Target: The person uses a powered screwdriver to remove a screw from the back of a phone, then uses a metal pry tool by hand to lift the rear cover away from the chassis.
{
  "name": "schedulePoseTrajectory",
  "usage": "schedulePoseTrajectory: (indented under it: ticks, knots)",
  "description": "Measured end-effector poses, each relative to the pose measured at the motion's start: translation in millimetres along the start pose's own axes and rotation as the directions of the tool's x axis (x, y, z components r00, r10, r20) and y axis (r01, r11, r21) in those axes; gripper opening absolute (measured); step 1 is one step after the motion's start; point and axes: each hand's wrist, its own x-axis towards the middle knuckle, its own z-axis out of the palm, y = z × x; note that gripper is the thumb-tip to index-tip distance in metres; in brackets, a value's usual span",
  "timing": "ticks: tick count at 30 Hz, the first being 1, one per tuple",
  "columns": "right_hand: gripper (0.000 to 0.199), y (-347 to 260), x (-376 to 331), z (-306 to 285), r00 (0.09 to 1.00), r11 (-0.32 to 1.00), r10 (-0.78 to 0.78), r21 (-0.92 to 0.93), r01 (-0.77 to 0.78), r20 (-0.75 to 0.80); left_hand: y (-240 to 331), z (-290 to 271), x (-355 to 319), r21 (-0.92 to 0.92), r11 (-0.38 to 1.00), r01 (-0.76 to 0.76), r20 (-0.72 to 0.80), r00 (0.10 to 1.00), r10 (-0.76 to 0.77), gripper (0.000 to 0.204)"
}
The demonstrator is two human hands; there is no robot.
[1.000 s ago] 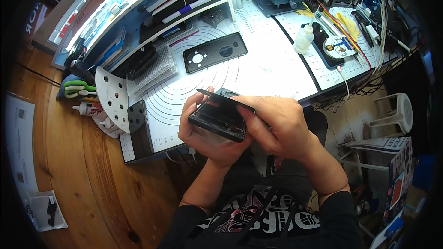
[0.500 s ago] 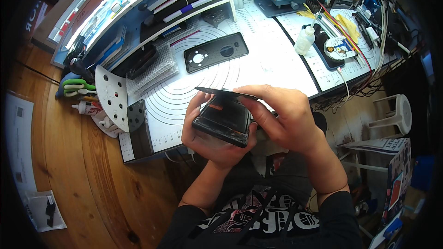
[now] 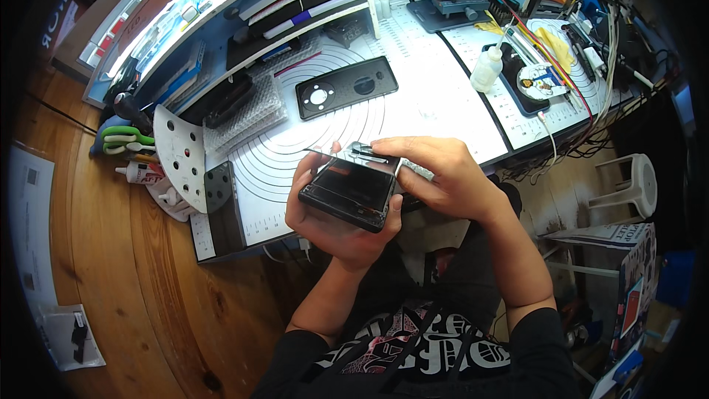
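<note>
My left hand is closed around a black smartphone from below, its near end tilted toward me. An orange-brown mark shows near the phone's left side. At the far right corner, my right hand pinches a thin dark panel between thumb and fingers. A round-detailed, camera-like part shows by the fingertips. How far the panel stands off the phone is hard to make out. Beyond the hands, a black phone case with a round cutout lies on the white mat.
A dark glossy panel lies at the mat's left edge, beside a white perforated holder and green-handled scissors. Bubble wrap lies under the shelf. A squeeze bottle and cables stand right. A white stool is on the floor.
The raised panel has tipped down at the far end, and the phone's dark face shows more widely. My right hand has shifted slightly left and its fingers have straightened.
</note>
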Motion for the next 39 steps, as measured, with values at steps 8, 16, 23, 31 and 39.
schedulePoseTrajectory:
  ticks: [8,16,23,31,39]
  knots:
    - [0.027,6,6,7,0.985,0.992,-0.102,-0.091,0.089,-0.139,0,2,4,-0.027,1.0,-0.002,-0.021,1.0,0.001,0.098]
    - [0.025,8,11,9,0.974,0.982,-0.148,-0.143,0.123,-0.173,-6,7,2,-0.116,0.993,0.002,-0.103,0.995,-0.014,0.096]
    - [0.021,8,13,11,0.967,0.983,-0.152,-0.135,0.125,-0.207,-7,1,6,-0.026,0.999,-0.035,-0.083,0.996,0.033,0.097]
    - [0.018,7,14,10,0.963,0.986,-0.13,-0.138,0.099,-0.238,-5,2,9,-0.037,0.999,-0.034,-0.059,0.998,0.032,0.095]
    - [0.018,7,15,10,0.964,0.987,-0.127,-0.124,0.1,-0.234,-4,2,12,-0.056,0.998,-0.042,-0.039,0.998,0.04,0.095]
